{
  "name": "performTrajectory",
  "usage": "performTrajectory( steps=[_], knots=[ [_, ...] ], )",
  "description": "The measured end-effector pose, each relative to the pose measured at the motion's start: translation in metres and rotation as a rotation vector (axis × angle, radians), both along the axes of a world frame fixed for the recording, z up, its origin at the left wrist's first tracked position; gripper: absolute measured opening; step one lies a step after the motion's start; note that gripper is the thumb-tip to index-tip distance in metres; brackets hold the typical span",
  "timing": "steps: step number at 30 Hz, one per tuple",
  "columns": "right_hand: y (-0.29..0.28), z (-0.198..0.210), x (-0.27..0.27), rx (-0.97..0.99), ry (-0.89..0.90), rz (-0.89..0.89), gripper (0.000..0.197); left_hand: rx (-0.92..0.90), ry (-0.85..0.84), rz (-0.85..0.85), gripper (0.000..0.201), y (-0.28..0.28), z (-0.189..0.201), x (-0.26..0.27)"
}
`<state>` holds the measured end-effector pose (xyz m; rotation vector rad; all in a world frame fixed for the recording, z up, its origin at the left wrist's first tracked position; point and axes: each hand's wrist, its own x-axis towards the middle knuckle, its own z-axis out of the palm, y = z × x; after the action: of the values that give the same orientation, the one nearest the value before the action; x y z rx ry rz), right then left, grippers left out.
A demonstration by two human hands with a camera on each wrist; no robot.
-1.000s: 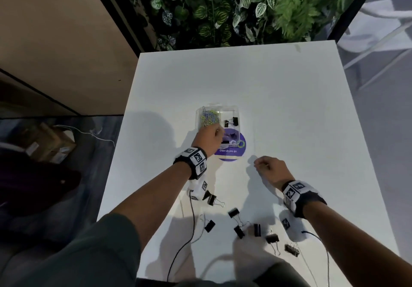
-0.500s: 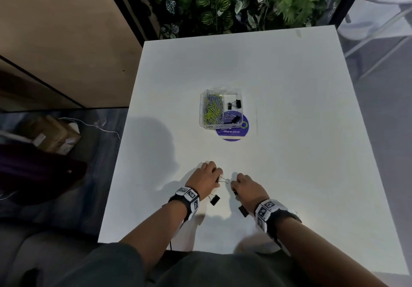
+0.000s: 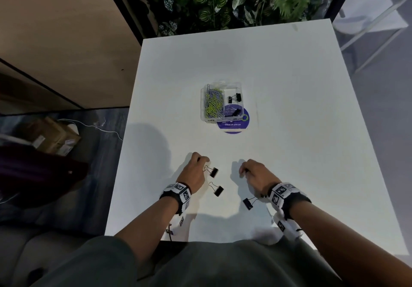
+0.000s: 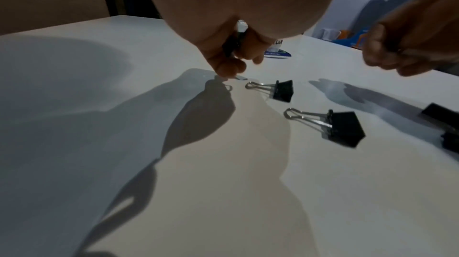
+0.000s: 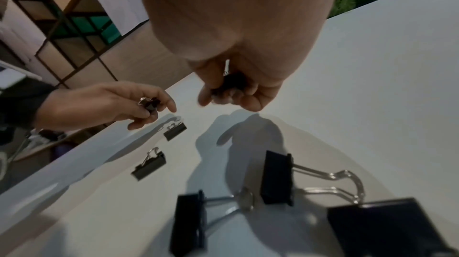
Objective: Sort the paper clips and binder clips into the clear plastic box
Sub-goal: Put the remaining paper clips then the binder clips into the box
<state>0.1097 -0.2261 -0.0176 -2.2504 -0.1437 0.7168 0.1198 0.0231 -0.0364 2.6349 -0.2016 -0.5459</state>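
Observation:
The clear plastic box [image 3: 236, 86] sits mid-table, with coloured paper clips [image 3: 213, 104] in its left compartment and black binder clips [image 3: 234, 97] in its right one. My left hand [image 3: 196, 170] hovers near the front edge and pinches a black binder clip [image 5: 148, 104] in its curled fingers. Another binder clip [image 3: 213, 172] lies just right of its fingertips, and one more [image 3: 218, 190] lies nearer me. My right hand [image 3: 252, 173] grips a black binder clip [image 5: 229, 83] in its curled fingers. More binder clips [image 5: 275, 178] lie under my right wrist.
A round purple sticker [image 3: 234, 125] lies under the box's near right corner. The white table [image 3: 312, 130] has its front edge just behind my wrists. A plant wall [image 3: 234, 1] stands behind the far edge, and cardboard boxes [image 3: 51, 137] sit on the floor at left.
My left hand has come back from the box to the loose binder clips at the front. Both hands have each picked up a binder clip and moved slightly apart.

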Motion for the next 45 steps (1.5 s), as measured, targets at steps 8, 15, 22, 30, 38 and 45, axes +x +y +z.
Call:
performTrajectory(
  steps=[8,15,22,30,38,45],
  knots=[
    [0.011,0.002,-0.036,-0.531,-0.177,0.858,0.075,0.144,0.031,-0.207,0.038,-0.016,-0.008,-0.006],
    [0.004,-0.007,-0.039,-0.401,-0.255,0.715,0.045,0.223,0.006,-0.177,0.037,-0.024,-0.013,0.001],
    [-0.003,0.017,0.04,-0.022,-0.051,-0.112,0.028,-0.299,0.032,0.148,0.027,-0.051,0.017,0.063],
    [0.0,0.039,0.176,-0.017,-0.072,-0.398,0.039,-0.673,0.241,0.497,0.022,-0.1,0.059,0.182],
    [0.012,0.031,0.231,0.017,0.014,-0.394,0.036,-0.581,0.371,0.635,0.036,-0.109,0.056,0.245],
    [-0.02,0.013,0.207,0.254,-0.009,-0.576,0.037,-0.643,0.283,0.656,0.029,-0.105,0.073,0.227]
  ],
)
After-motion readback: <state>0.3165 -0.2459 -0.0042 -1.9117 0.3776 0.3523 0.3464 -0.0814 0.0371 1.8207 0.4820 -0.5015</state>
